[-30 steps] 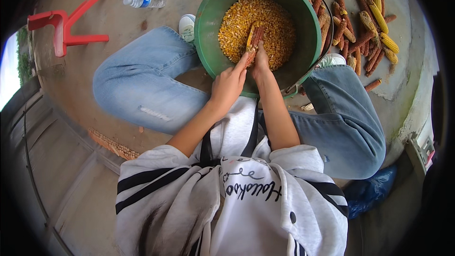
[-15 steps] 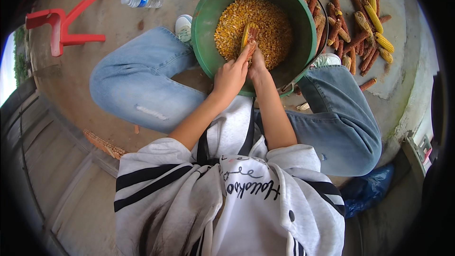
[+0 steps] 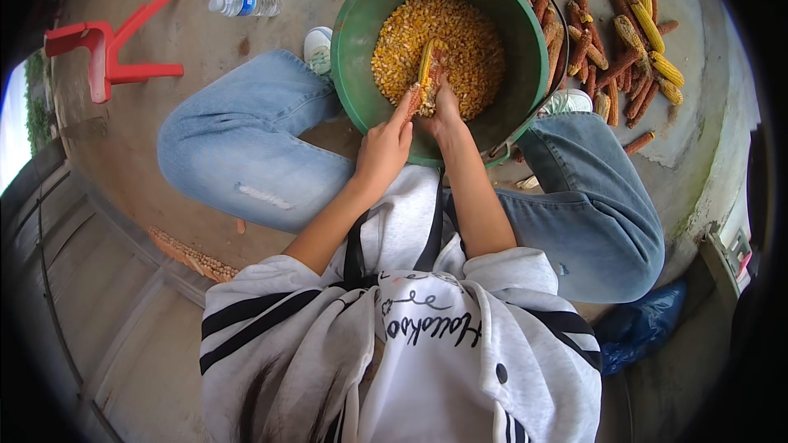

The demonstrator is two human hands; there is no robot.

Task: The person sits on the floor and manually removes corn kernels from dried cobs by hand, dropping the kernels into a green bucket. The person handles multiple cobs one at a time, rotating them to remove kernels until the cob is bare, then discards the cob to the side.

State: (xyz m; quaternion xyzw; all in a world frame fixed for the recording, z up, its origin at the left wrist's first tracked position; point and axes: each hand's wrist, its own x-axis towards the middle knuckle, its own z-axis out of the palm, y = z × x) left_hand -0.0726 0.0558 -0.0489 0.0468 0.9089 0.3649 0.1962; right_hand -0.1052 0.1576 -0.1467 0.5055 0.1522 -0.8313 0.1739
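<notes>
A green bucket [image 3: 349,57] stands between my legs, with loose yellow kernels [image 3: 468,41] in its bottom. Over them my right hand [image 3: 446,111] grips a partly shelled ear of corn [image 3: 426,61], yellow rows along one side and reddish bare cob on the other. My left hand [image 3: 384,148] is closed around a short reddish corncob [image 3: 414,103], which meets the lower end of the ear. Some kernels lie at the right fingers, and the palms are hidden from above.
Right of the bucket lies a heap of red cobs [image 3: 617,70] with a few yellow ears [image 3: 647,29]. A water bottle [image 3: 246,3] and a red plastic chair [image 3: 103,53] are at the left. A blue plastic bag [image 3: 640,328] sits behind my right knee. The bucket's wire handle [image 3: 561,25] leans right.
My left hand has drawn back down and left along the ear, and the reddish cob in it now shows more. The right hand stays nearly in place with the ear.
</notes>
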